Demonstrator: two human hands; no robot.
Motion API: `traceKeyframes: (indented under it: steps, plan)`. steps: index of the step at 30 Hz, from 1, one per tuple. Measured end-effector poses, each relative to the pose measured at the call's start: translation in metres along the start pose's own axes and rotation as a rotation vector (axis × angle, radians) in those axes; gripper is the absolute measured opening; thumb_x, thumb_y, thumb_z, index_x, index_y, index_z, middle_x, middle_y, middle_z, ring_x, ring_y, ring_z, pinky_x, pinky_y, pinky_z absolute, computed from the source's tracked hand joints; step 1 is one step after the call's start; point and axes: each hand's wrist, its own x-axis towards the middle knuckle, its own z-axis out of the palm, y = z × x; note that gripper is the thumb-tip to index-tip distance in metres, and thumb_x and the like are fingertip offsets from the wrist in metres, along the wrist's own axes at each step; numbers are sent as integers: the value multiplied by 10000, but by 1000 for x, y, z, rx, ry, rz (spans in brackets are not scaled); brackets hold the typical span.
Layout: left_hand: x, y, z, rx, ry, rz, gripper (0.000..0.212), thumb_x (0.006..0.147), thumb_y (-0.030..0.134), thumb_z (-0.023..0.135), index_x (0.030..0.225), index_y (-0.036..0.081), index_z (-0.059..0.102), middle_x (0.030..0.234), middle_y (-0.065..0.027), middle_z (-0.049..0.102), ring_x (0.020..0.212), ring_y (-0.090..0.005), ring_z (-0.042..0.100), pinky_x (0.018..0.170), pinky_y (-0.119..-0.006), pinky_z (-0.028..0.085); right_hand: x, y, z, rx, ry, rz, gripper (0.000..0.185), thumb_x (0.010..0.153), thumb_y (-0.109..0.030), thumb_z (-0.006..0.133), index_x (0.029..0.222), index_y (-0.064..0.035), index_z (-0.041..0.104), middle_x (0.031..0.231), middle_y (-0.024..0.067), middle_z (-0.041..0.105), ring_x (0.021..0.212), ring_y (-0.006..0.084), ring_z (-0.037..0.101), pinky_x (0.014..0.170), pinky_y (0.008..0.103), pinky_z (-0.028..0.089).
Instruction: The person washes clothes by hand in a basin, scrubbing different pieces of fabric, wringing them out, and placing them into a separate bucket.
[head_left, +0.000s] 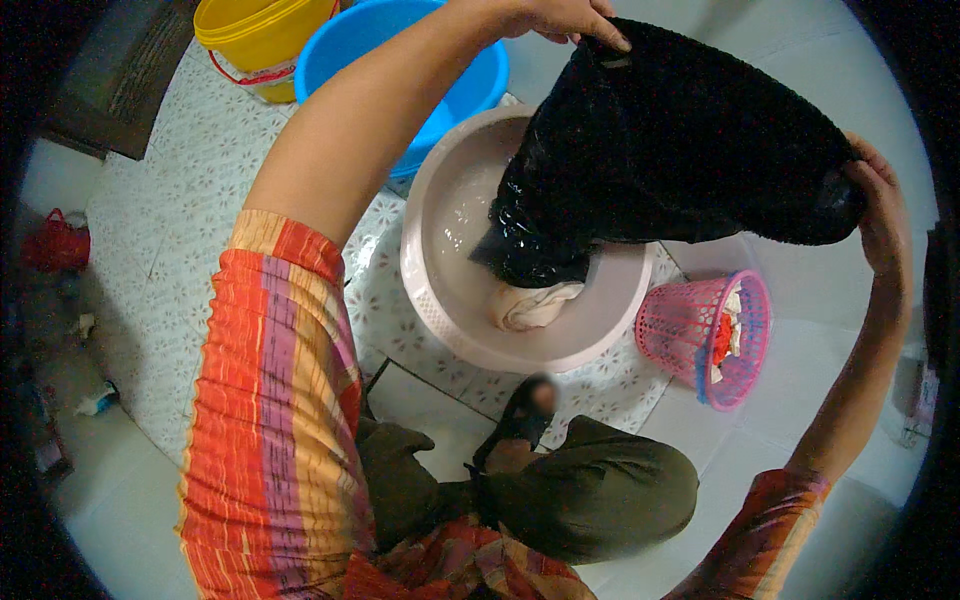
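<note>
A wet black cloth or garment (675, 142) is stretched between my two hands above a round pale-pink plastic basin (427, 277). My left hand (570, 22) grips its upper left corner at the top of the view. On the right, my right hand (874, 187) holds its other end. The lower left part of the black cloth hangs down into the basin, shiny with water. Cloudy water (457, 225) shows in the basin, and a bundled cream cloth (532, 306) lies there just below the black one.
A blue plastic basin (337, 64) stands behind the pink one, beside a yellow bucket (262, 45) with a red handle. Right of the pink basin is a pink perforated basket (679, 322) with crumpled items inside. A red bag-like object (56, 244) lies far left on the tiled floor.
</note>
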Motion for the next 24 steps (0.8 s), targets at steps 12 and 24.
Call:
traceKeyframes:
  steps: [12,24]
  plan:
    - [-2,-6,-19,-249,-1,111,509,754,349,633,1143,31,548,1156,-122,545,1079,-220,485,880,-330,400,25,-47,-46,-128,-48,-11,381,887,-232,484,1222,-51,464,1115,84,566,1005,144,569,826,274,496]
    - [-47,75,77,136,170,1101,457,755,227,657,1134,32,492,996,-153,586,955,-283,568,837,-356,449,17,-80,-42,-86,-109,-158,358,880,-244,500,1183,-53,503,1115,99,556,968,156,586,763,236,519]
